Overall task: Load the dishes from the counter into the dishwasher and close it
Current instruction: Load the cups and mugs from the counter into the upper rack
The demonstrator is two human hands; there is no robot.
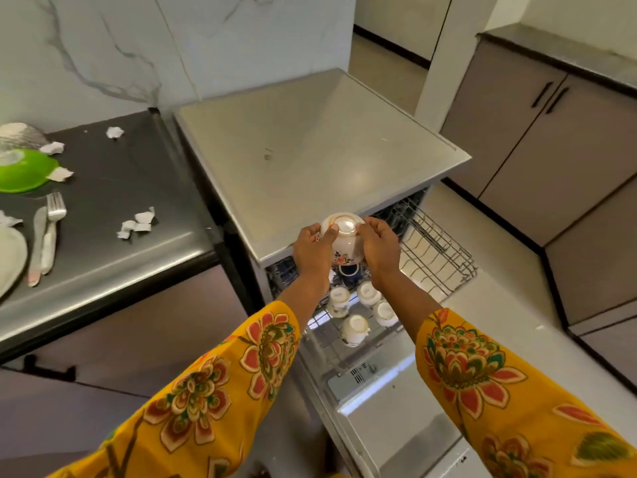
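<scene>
A white floral cup (344, 241) is held upside down between both hands above the pulled-out dishwasher rack (437, 257). My left hand (312, 251) grips its left side with the thumb on the base; my right hand (379, 251) grips its right side. Several white cups (355, 327) stand inverted in the rack below, near a dark blue cup (348, 270). The dishwasher door (389, 419) lies open toward me. On the dark counter at left lie a green bowl (26, 170), a fork (53, 229), a knife (36, 246) and a white plate (10, 260).
The dishwasher's steel top (310, 150) is bare. Crumpled paper scraps (138, 224) are scattered on the counter (120, 188), and a foil-like lid (20, 134) sits behind the green bowl. Brown cabinets (537, 132) line the right side. Light floor (499, 288) lies beside the open door.
</scene>
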